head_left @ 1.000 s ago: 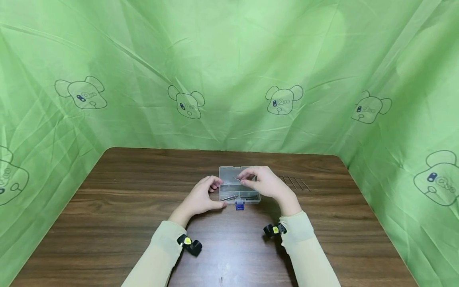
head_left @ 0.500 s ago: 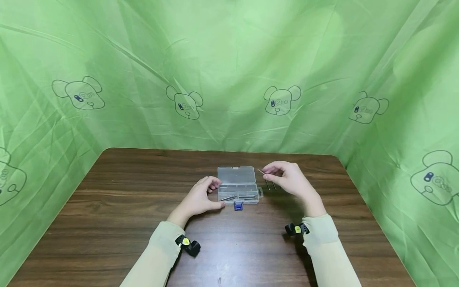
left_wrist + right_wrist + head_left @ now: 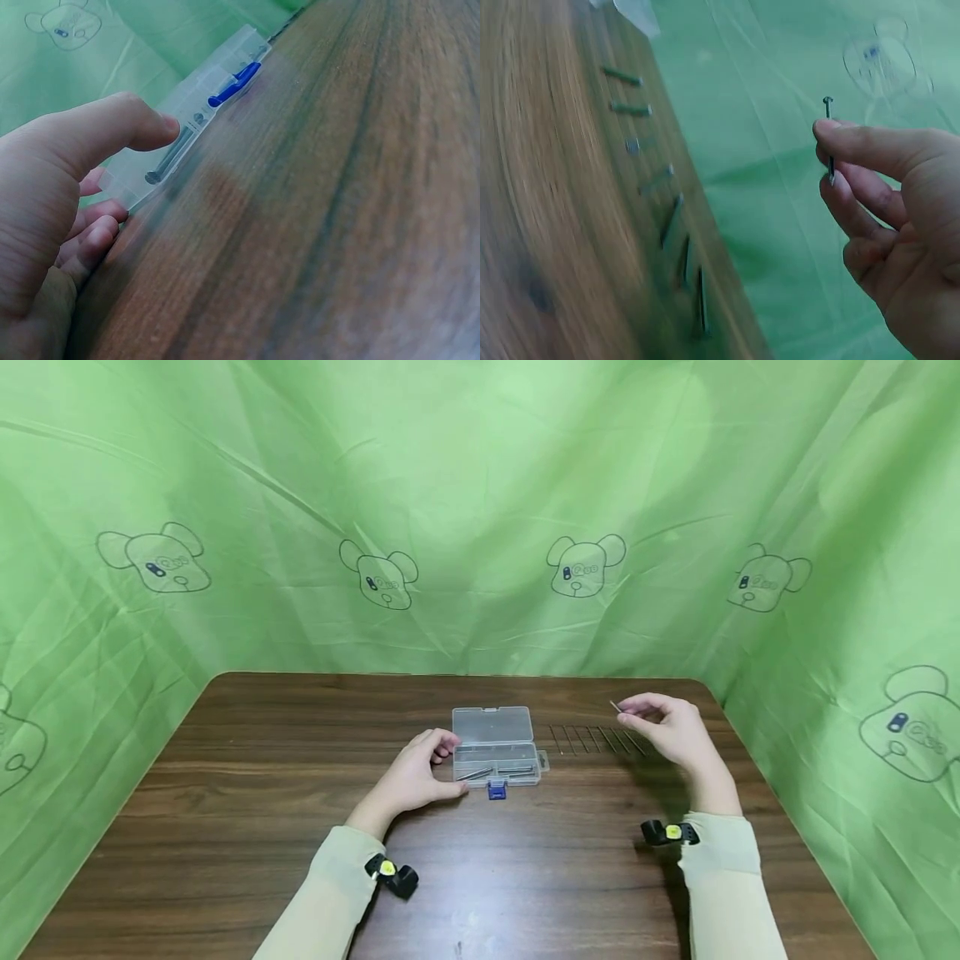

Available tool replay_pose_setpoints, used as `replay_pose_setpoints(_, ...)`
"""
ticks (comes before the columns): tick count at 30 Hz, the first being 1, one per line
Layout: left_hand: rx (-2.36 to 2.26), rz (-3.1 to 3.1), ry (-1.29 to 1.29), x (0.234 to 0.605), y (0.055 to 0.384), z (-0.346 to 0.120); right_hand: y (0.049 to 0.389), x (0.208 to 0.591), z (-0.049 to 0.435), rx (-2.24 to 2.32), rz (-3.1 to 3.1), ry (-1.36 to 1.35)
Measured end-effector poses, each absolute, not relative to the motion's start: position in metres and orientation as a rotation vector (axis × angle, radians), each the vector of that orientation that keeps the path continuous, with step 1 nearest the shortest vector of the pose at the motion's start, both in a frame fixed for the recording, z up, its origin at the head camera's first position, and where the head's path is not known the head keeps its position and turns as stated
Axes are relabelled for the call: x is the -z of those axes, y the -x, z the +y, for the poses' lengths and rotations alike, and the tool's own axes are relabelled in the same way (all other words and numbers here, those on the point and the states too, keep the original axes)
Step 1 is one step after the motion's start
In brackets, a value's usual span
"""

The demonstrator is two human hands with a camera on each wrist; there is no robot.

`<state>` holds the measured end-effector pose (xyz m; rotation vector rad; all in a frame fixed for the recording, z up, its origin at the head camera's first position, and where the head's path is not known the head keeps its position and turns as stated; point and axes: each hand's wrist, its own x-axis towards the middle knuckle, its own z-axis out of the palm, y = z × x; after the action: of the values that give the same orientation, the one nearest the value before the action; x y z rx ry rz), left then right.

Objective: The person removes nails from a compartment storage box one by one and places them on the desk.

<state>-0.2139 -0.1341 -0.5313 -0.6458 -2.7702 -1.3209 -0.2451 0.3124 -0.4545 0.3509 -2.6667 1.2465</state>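
Note:
A clear plastic compartment box [image 3: 480, 756] lies on the table with its lid [image 3: 492, 725] folded back. Several nails [image 3: 516, 770] lie in its front compartments. My left hand [image 3: 415, 777] holds the box's left end, thumb at the front corner and fingers at the far side. Raised over the right of the table, my right hand [image 3: 670, 731] pinches one nail [image 3: 828, 109] between thumb and fingers. The right wrist view shows its flat head above the thumb and its point below. Beneath that hand, loose nails [image 3: 703, 300] lie in a spaced row.
A blue latch [image 3: 497, 792] hangs from the box's front edge, and a clear hanging tab [image 3: 543, 761] projects at its right. The brown wooden table [image 3: 300, 760] ends at a green curtain [image 3: 480, 568] behind and on both sides.
My right hand has moved right, from over the box to beyond the nail row, still pinching the nail. More of the row now shows. My left hand has stayed at the box.

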Motion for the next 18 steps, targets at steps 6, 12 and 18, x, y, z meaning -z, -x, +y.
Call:
replay_pose_setpoints(6, 1.328, -2.773, 0.653, 0.529, 0.214, -0.133, 0.245, 0.468, 0.345, -1.110, -2.698, -0.258)
replay_pose_setpoints(12, 1.340, -2.772, 0.641, 0.528, 0.213, -0.133, 0.246, 0.481, 0.362, -1.079, -2.766, -0.190)
replay_pose_setpoints(18, 1.330, -2.761, 0.651, 0.528, 0.212, -0.133, 0.246, 0.497, 0.369, -1.079, -2.806, -0.157)
